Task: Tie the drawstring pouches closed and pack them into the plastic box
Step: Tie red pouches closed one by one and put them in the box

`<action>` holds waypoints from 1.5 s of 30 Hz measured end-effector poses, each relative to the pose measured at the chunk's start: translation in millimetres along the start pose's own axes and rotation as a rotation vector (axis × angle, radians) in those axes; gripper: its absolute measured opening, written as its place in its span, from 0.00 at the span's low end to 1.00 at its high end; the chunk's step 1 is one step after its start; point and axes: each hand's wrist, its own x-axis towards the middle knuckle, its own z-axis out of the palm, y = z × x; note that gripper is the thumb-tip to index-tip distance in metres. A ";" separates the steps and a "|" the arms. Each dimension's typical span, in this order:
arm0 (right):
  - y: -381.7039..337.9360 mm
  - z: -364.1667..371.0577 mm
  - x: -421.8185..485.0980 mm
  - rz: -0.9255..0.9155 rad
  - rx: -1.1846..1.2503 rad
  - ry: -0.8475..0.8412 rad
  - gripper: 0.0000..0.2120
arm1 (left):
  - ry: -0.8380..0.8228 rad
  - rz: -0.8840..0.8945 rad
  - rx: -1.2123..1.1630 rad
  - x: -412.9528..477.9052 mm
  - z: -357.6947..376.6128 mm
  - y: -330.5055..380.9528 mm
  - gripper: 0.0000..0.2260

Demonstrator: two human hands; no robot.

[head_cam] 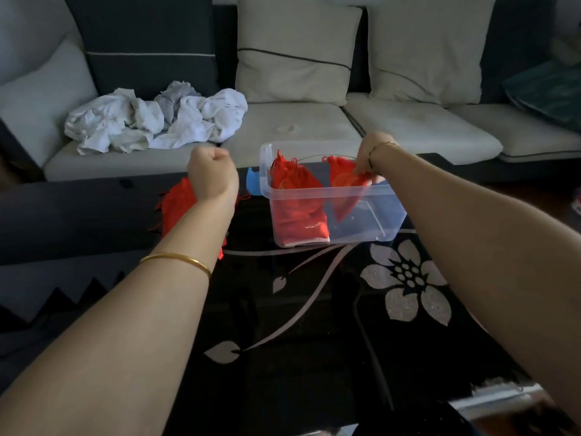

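Observation:
A clear plastic box [377,228] stands on the dark table. Red drawstring pouches [295,196] are stacked in its left half. My right hand [372,155] is over the box's far right corner and grips another red pouch [344,187], which hangs partly inside the box. My left hand [212,173] hovers to the left of the box as a closed fist, with nothing visible in it. Beneath and behind that hand a pile of loose red pouches [176,206] lies on the table, partly hidden by my forearm.
A blue object [254,180] peeks out behind the box's left corner. The table [314,309] is dark glass with a white flower pattern. A sofa [298,121] lies beyond it, with crumpled white cloth [151,121] on its left seat.

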 end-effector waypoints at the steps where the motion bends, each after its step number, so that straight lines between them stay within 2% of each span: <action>1: -5.0 3.3 -1.6 0.015 -0.070 -0.057 0.14 | 0.033 -0.004 0.025 2.8 -3.5 -8.6 0.12; 3: -7.1 5.0 -4.8 0.015 -0.192 -0.081 0.15 | 0.085 -0.042 0.088 4.5 -11.4 -25.3 0.13; 5: -9.2 3.2 -6.1 -0.026 -0.231 -0.049 0.11 | 0.105 -0.094 0.159 6.0 -20.0 -43.2 0.13; 7: -16.5 -1.3 -14.3 -0.099 -0.126 0.051 0.11 | 0.115 -0.157 0.257 2.4 -31.6 -60.8 0.13; 9: -35.1 -4.1 -32.5 -0.224 0.018 0.199 0.05 | 0.109 -0.223 0.392 -7.2 -42.7 -76.6 0.13; 11: -59.9 -0.6 -61.2 -0.377 0.176 0.291 0.11 | 0.080 -0.268 0.528 -16.7 -52.0 -93.1 0.15; 14: -90.5 29.7 -105.3 -0.531 0.355 0.132 0.13 | -0.018 -0.310 0.642 -20.9 -63.0 -115.4 0.20; 17: -111.5 80.7 -123.4 -0.508 0.408 -0.132 0.13 | -0.091 -0.269 0.670 -17.4 -69.9 -129.4 0.17; 20: -124.8 126.3 -116.8 -0.446 0.387 -0.236 0.10 | -0.137 -0.220 0.694 -12.5 -73.6 -137.4 0.14; 24: -139.9 170.9 -105.3 -0.313 0.545 -0.303 0.13 | -0.163 -0.194 0.615 -8.1 -78.1 -145.9 0.10; 27: -144.3 189.8 -96.2 -0.270 0.594 -0.226 0.12 | -0.190 -0.206 0.548 -8.0 -79.9 -148.5 0.10; 30: -140.2 197.2 -91.3 -0.208 0.575 -0.200 0.18 | -0.240 -0.258 0.523 -9.1 -82.6 -147.6 0.11; 33: -132.5 197.7 -94.0 -0.234 0.525 -0.215 0.13 | -0.275 -0.256 0.544 -18.8 -86.0 -144.2 0.10; 36: -124.0 195.6 -102.3 -0.316 0.552 -0.212 0.14 | -0.217 -0.293 0.536 -31.9 -88.3 -136.3 0.12; 38: -116.3 192.2 -111.3 -0.365 0.602 -0.225 0.13 | -0.186 -0.362 0.436 -41.0 -89.9 -123.3 0.12; 42: -102.3 183.9 -126.4 -0.456 0.611 -0.282 0.07 | -0.131 -0.429 0.030 -56.3 -86.7 -97.5 0.13; 45: -89.9 176.6 -135.6 -0.434 0.681 -0.350 0.05 | -0.109 -0.392 -0.068 -68.6 -84.5 -90.2 0.05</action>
